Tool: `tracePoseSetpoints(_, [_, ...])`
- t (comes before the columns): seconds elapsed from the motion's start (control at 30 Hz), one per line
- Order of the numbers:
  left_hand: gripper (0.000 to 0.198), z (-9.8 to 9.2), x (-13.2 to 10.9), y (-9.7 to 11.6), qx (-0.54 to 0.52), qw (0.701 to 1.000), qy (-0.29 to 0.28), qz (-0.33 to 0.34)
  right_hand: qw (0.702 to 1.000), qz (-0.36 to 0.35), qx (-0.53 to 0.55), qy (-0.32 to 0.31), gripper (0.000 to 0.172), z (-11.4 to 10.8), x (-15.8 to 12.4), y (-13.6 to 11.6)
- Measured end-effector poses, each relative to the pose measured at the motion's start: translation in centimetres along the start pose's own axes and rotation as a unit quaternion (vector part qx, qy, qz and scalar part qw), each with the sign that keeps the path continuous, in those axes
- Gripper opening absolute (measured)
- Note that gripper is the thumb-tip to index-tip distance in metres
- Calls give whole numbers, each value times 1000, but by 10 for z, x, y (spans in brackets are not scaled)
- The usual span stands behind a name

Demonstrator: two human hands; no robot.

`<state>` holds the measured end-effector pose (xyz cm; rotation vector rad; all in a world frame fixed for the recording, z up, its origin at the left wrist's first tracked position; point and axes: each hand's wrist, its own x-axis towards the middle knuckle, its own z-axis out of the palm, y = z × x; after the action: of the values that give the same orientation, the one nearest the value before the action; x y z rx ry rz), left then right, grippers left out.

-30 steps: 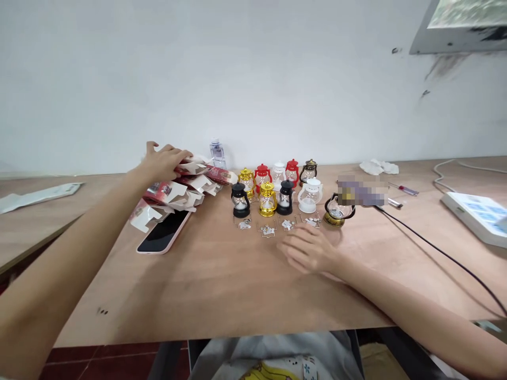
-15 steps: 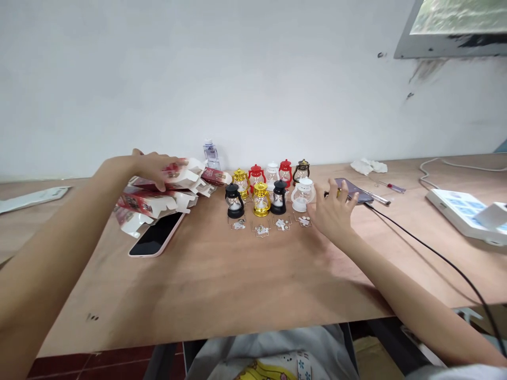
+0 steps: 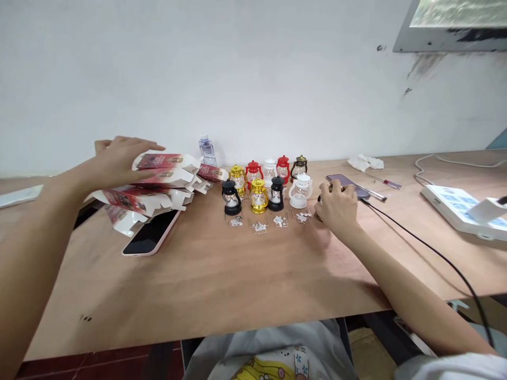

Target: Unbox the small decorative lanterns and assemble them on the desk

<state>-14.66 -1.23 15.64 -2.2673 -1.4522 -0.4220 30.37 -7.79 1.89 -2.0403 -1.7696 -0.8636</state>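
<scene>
My left hand (image 3: pixel 121 161) is over a pile of flattened red and white cardboard boxes (image 3: pixel 162 177), fingers stretched out and thumb apart. My right hand (image 3: pixel 337 207) is closed around a small dark bronze lantern (image 3: pixel 319 199), mostly hidden behind the fingers. Left of it, miniature lanterns stand upright in two rows. The nearest is a white lantern (image 3: pixel 300 192); further along the front are a black lantern (image 3: pixel 276 195), a gold lantern (image 3: pixel 259 197) and another black lantern (image 3: pixel 231 198). Small white pieces with bent wires (image 3: pixel 259 226) lie before them.
A pink-edged phone (image 3: pixel 152 235) lies partly under the boxes. Behind stands a clear bottle (image 3: pixel 206 152). To the right are a dark phone (image 3: pixel 344 184) with a black cable, a screwdriver (image 3: pixel 390 183), crumpled tissue (image 3: pixel 365 162) and a white power strip (image 3: pixel 463 211).
My right hand has gone from spread fingers to a closed grip on the dark lantern. My left hand has drawn back leftward and lifted off the boxes somewhat. The view has shifted slightly.
</scene>
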Motion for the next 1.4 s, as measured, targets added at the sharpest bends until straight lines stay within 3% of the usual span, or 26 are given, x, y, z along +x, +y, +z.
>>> tracePoseSetpoints(0.1, [47,-3,-23,61,-62,988,141,19,998,-12,17,52,22,-11,-4,-4])
tracePoseSetpoints(0.17, [35,5,-45,111,-157,973,165,36,994,-40,48,92,23,-21,-9,-10])
tracePoseSetpoints(0.23, [30,23,-69,160,-287,950,112,47,981,-97,110,123,25,-32,-17,-19])
tracePoseSetpoints(0.3, [42,46,-89,199,-350,933,31,76,953,-169,206,143,25,-43,-25,-30])
tracePoseSetpoints(0.37, [62,67,-101,225,-414,907,-2,80,908,-231,314,154,27,-51,-35,-43])
tracePoseSetpoints(0.43, [76,83,-101,239,-478,877,1,50,857,-277,401,169,32,-55,-43,-54])
tracePoseSetpoints(0.53, [61,97,-90,247,-562,827,-10,13,789,-325,480,205,50,-50,-50,-67])
tracePoseSetpoints(0.6, [44,103,-82,248,-583,812,-28,-6,765,-325,506,231,55,-43,-52,-70])
tracePoseSetpoints(0.67, [38,107,-78,248,-577,815,-21,-40,767,-311,500,254,46,-36,-53,-69])
tracePoseSetpoints(0.77, [36,106,-77,246,-551,828,17,-102,809,-301,430,265,21,-31,-52,-64])
tracePoseSetpoints(0.87, [35,99,-77,243,-513,848,26,-132,848,-307,357,242,6,-31,-54,-62])
tracePoseSetpoints(0.93, [33,96,-77,241,-489,861,23,-135,846,-329,344,243,4,-31,-55,-64])
tracePoseSetpoints(1.07, [25,94,-75,234,-463,876,29,-128,804,-380,385,246,10,-29,-58,-66])
tracePoseSetpoints(1.17, [24,98,-74,225,-419,901,17,-109,795,-361,436,216,10,-23,-59,-61])
tracePoseSetpoints(1.27, [24,103,-73,213,-339,939,26,-42,792,-285,505,190,17,-19,-55,-54])
tracePoseSetpoints(1.4, [27,107,-72,205,-269,958,19,98,741,-232,624,88,28,-21,-47,-52])
